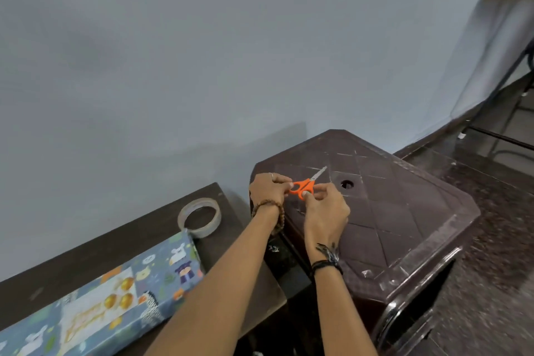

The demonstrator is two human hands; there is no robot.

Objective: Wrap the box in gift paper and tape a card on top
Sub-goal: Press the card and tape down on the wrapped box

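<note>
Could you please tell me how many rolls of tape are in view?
1. The tape roll lies on the dark table, just beyond the far end of the wrapped box. Others may be out of frame.

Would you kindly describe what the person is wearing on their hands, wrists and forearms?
Both forearms are bare, with no sleeves. The left hand has a thin silver ring and a brown beaded bracelet at the wrist. The right hand has dark cord bands round the wrist.
</note>
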